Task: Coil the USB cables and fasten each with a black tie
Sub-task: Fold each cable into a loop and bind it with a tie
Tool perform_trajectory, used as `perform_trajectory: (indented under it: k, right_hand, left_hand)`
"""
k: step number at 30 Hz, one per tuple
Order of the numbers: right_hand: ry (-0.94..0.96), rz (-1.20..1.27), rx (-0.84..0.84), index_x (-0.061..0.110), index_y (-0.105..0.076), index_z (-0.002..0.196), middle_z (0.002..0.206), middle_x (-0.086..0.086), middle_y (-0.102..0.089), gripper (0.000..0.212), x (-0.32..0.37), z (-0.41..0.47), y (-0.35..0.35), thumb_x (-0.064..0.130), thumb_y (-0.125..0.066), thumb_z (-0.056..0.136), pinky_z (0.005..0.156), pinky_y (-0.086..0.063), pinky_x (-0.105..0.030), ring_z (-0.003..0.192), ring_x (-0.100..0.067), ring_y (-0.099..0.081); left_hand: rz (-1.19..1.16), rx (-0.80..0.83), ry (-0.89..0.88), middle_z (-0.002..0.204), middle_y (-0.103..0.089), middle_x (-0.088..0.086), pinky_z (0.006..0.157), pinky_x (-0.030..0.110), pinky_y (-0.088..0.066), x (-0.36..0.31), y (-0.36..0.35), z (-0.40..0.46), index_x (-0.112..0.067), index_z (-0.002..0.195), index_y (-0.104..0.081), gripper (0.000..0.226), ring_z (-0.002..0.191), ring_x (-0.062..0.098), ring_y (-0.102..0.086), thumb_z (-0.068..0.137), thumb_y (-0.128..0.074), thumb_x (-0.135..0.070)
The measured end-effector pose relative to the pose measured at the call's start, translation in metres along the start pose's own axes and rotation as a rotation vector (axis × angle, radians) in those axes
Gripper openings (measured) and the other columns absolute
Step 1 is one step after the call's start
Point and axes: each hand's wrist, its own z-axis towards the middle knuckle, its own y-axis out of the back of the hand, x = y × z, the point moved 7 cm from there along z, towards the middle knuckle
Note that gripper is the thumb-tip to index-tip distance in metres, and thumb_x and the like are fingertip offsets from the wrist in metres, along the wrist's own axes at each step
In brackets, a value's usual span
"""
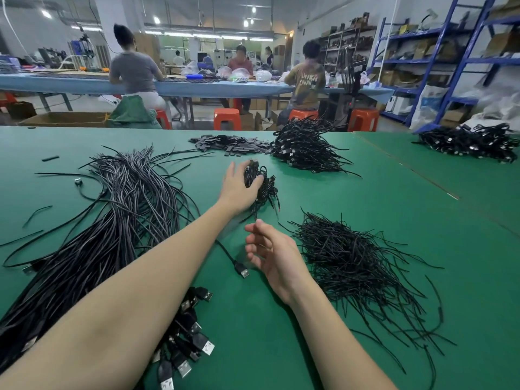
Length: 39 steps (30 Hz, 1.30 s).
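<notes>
1. The left hand point(239, 187) grips a coiled cable bundle point(260, 184) at the green counter's point(394, 192) middle.
2. The right hand point(277, 254) hovers open, fingers relaxed, beside the black ties point(354, 260).
3. Uncoiled USB cables point(118, 215) lie toward the left edge.

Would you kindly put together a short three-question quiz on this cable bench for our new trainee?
1. True or false: the left hand grips a bundle of coiled cables.
2. Which side of the table holds the loose pile of black ties: the person's left or right?
3. Multiple choice: the right hand is A) pinching a tie, B) open and holding nothing, C) gripping a USB plug.

Key: 1 true; 2 right; 3 B. The single USB plug lies on the table beside the right hand, untouched.
</notes>
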Motion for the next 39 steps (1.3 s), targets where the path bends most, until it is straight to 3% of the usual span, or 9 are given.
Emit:
perform_trajectory:
  k: [5, 7, 10, 14, 20, 26, 31, 34, 39]
  right_hand:
    - [0.001, 0.006, -0.023, 0.008, -0.072, 0.089, 0.068, 0.001, -0.064, 0.023, 0.000, 0.000, 0.001, 0.022, -0.058, 0.101, 0.056, -0.051, -0.019, 0.056, -0.009, -0.058]
    - [-0.002, 0.017, -0.035, 0.009, -0.072, 0.088, 0.067, 0.001, -0.064, 0.023, -0.001, 0.000, 0.002, 0.021, -0.058, 0.101, 0.055, -0.051, -0.019, 0.055, -0.009, -0.057]
    - [-0.022, 0.084, -0.060, 0.010, -0.071, 0.090, 0.066, 0.003, -0.064, 0.022, -0.001, -0.001, 0.005, 0.022, -0.056, 0.102, 0.053, -0.049, -0.017, 0.052, -0.008, -0.056]
    - [-0.069, 0.339, -0.100, 0.008, -0.070, 0.092, 0.066, 0.000, -0.061, 0.022, 0.002, -0.003, 0.015, 0.022, -0.056, 0.101, 0.048, -0.047, -0.018, 0.050, -0.010, -0.053]
    - [-0.070, 0.485, -0.131, 0.008, -0.068, 0.091, 0.065, -0.002, -0.059, 0.023, 0.003, -0.003, 0.020, 0.023, -0.055, 0.100, 0.043, -0.044, -0.019, 0.046, -0.011, -0.052]
    - [-0.003, 0.382, -0.179, 0.008, -0.069, 0.098, 0.078, -0.003, -0.063, 0.020, 0.003, 0.001, 0.025, 0.017, -0.051, 0.101, 0.051, -0.046, -0.020, 0.058, -0.013, -0.057]
    - [0.174, -0.168, 0.047, 0.018, -0.063, 0.124, 0.122, 0.001, -0.072, 0.054, 0.004, 0.002, -0.002, -0.008, -0.043, 0.082, 0.092, -0.048, -0.031, 0.115, -0.012, -0.064]
    - [0.197, -0.321, 0.155, 0.022, -0.067, 0.112, 0.109, 0.003, -0.074, 0.050, 0.005, -0.005, -0.011, 0.007, -0.047, 0.069, 0.096, -0.043, -0.034, 0.104, -0.009, -0.063]
    - [0.266, -0.782, 0.334, 0.022, -0.075, 0.093, 0.093, 0.006, -0.079, 0.027, 0.017, -0.021, -0.023, 0.021, -0.049, 0.084, 0.084, -0.043, -0.010, 0.090, 0.005, -0.066]
  left_hand:
    - [-0.043, -0.067, 0.047, 0.130, -0.054, 0.007, 0.104, 0.032, -0.038, 0.007, 0.035, -0.060, -0.014, 0.123, -0.055, 0.031, 0.121, 0.021, -0.051, 0.098, -0.059, -0.032]
    - [0.003, 0.044, -0.004, 0.118, -0.063, 0.002, 0.097, 0.034, -0.046, 0.004, 0.039, -0.085, -0.022, 0.110, -0.061, 0.013, 0.107, 0.018, -0.061, 0.099, -0.056, -0.026]
    - [0.234, 0.305, -0.079, 0.104, -0.069, 0.002, 0.083, 0.031, -0.050, 0.001, 0.039, -0.120, -0.033, 0.096, -0.061, 0.032, 0.088, 0.017, -0.065, 0.096, -0.043, -0.006]
    - [0.491, 0.515, -0.137, 0.113, -0.062, -0.005, 0.098, 0.037, -0.048, 0.002, 0.037, -0.141, -0.032, 0.097, -0.060, 0.031, 0.106, 0.018, -0.058, 0.087, -0.048, -0.005]
    - [0.579, 0.365, -0.334, 0.100, -0.062, -0.010, 0.086, 0.035, -0.045, -0.012, 0.034, -0.141, -0.029, 0.102, -0.051, 0.009, 0.098, 0.021, -0.059, 0.095, -0.057, -0.028]
    - [0.037, 0.123, -0.299, 0.072, -0.066, -0.011, 0.071, 0.036, -0.052, -0.028, 0.047, -0.137, -0.031, 0.102, -0.040, 0.010, 0.065, 0.015, -0.063, 0.103, -0.047, -0.023]
    - [-0.473, 0.129, -0.124, 0.076, -0.069, -0.004, 0.071, 0.043, -0.061, -0.049, 0.047, -0.135, -0.039, 0.103, -0.040, 0.011, 0.069, 0.018, -0.068, 0.107, -0.039, -0.028]
    - [-0.743, 0.106, 0.031, 0.087, -0.072, 0.003, 0.056, 0.032, -0.058, -0.052, 0.053, -0.134, -0.036, 0.103, -0.039, 0.010, 0.068, 0.020, -0.072, 0.109, -0.034, -0.030]
    - [-1.136, 0.115, 0.215, 0.091, -0.077, 0.009, 0.059, 0.036, -0.059, -0.045, 0.065, -0.131, -0.031, 0.109, -0.036, 0.012, 0.070, 0.028, -0.074, 0.110, -0.026, -0.037]
